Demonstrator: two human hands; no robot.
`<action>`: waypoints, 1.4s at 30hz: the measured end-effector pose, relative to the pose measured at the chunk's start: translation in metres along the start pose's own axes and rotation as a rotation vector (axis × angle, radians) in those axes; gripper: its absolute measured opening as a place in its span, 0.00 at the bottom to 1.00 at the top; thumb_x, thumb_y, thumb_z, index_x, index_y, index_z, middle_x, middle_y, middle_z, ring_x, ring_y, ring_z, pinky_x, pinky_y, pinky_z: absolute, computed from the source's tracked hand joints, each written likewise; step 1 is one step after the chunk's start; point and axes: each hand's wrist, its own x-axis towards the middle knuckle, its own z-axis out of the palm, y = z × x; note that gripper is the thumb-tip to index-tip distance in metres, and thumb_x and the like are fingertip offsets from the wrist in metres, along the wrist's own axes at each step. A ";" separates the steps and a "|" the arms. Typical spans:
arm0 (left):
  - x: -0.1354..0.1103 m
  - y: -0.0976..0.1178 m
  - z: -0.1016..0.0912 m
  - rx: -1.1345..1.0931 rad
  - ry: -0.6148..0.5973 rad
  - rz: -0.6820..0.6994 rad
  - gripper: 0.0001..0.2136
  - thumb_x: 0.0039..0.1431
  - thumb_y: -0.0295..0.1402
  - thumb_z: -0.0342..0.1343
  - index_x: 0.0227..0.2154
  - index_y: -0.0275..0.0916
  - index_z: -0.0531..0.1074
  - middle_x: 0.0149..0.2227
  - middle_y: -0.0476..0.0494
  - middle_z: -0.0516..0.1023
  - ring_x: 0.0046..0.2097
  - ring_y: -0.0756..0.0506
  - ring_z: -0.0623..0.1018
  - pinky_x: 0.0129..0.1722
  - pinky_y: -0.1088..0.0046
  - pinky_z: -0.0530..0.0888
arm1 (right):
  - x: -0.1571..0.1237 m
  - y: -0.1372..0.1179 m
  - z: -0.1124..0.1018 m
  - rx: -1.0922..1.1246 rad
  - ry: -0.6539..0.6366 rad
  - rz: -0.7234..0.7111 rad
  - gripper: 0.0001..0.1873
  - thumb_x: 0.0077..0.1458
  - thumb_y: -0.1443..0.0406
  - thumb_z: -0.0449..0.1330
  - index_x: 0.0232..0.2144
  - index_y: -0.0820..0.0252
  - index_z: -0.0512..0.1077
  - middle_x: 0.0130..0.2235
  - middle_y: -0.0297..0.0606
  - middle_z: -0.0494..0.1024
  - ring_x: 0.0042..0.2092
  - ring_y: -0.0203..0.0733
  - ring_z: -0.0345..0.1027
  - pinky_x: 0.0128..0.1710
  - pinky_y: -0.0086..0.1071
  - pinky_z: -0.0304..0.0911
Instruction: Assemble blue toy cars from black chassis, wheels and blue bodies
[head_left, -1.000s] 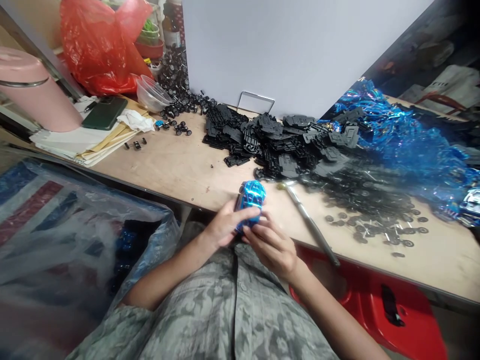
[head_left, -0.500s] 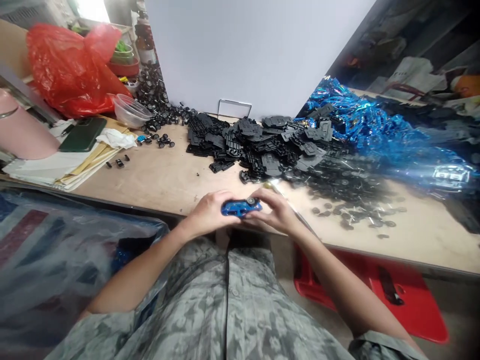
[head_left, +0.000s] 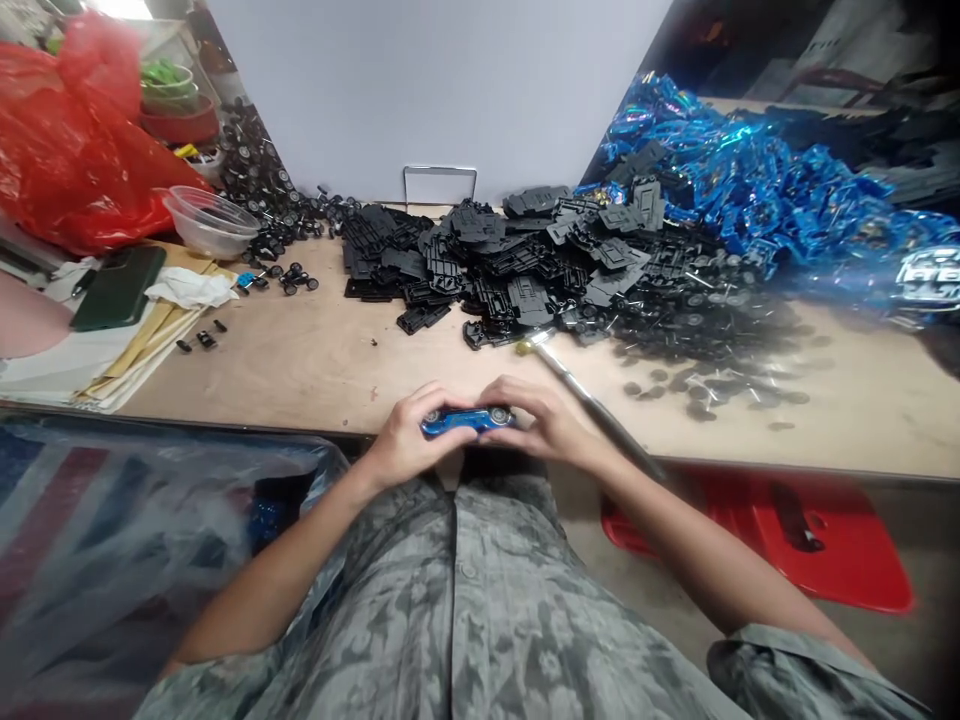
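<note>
A blue toy car [head_left: 463, 422] is held at the table's front edge, turned so that two wheels show along its upper side. My left hand [head_left: 409, 435] grips its left end, thumb along the near side. Closed round the right end is my right hand [head_left: 544, 420], fingers over the top by the wheel. Just beyond them lies a pile of black plastic car bases [head_left: 517, 260]. To its right, wheels on thin axles [head_left: 697, 340] are spread on the wood. A metal rod with a yellowish tip [head_left: 577, 390] lies right of my right hand.
Blue shiny car bodies [head_left: 750, 180] heap at the back right. At the left are a clear plastic bowl [head_left: 210, 220], a dark phone [head_left: 120, 288], papers [head_left: 112, 370] and a red bag [head_left: 75, 150]. A red stool [head_left: 840, 540] stands below the table, a plastic-lined sack [head_left: 135, 520] at lower left.
The car has turned in my hands: its second wheel now shows at the left end, and less of its window side is visible. The view has shifted slightly right.
</note>
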 end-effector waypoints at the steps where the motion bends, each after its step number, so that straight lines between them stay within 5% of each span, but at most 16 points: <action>1: 0.000 0.000 0.000 -0.009 0.005 -0.003 0.10 0.59 0.32 0.67 0.43 0.37 0.79 0.42 0.41 0.80 0.45 0.44 0.80 0.47 0.69 0.73 | 0.000 -0.001 0.001 0.008 0.008 -0.008 0.18 0.61 0.57 0.67 0.49 0.62 0.75 0.41 0.44 0.81 0.43 0.44 0.75 0.43 0.37 0.72; 20: -0.004 0.002 0.010 -0.024 0.086 -0.017 0.05 0.59 0.30 0.67 0.37 0.39 0.77 0.36 0.45 0.78 0.40 0.46 0.77 0.42 0.70 0.73 | -0.013 0.003 0.020 0.123 0.214 -0.016 0.14 0.60 0.58 0.68 0.42 0.63 0.75 0.37 0.44 0.80 0.39 0.43 0.73 0.40 0.37 0.70; 29: -0.004 0.004 0.009 0.025 0.095 -0.106 0.08 0.59 0.34 0.67 0.40 0.39 0.78 0.39 0.44 0.81 0.42 0.45 0.79 0.45 0.69 0.73 | -0.011 0.003 0.013 0.080 0.169 -0.052 0.16 0.62 0.59 0.67 0.47 0.63 0.74 0.39 0.44 0.79 0.41 0.44 0.74 0.42 0.37 0.71; 42: -0.005 0.006 0.013 0.057 0.141 -0.002 0.05 0.60 0.33 0.65 0.38 0.40 0.78 0.37 0.43 0.81 0.44 0.44 0.80 0.45 0.67 0.75 | -0.009 -0.003 0.004 -0.059 0.037 -0.104 0.14 0.68 0.63 0.59 0.52 0.63 0.72 0.40 0.46 0.78 0.40 0.43 0.73 0.40 0.36 0.72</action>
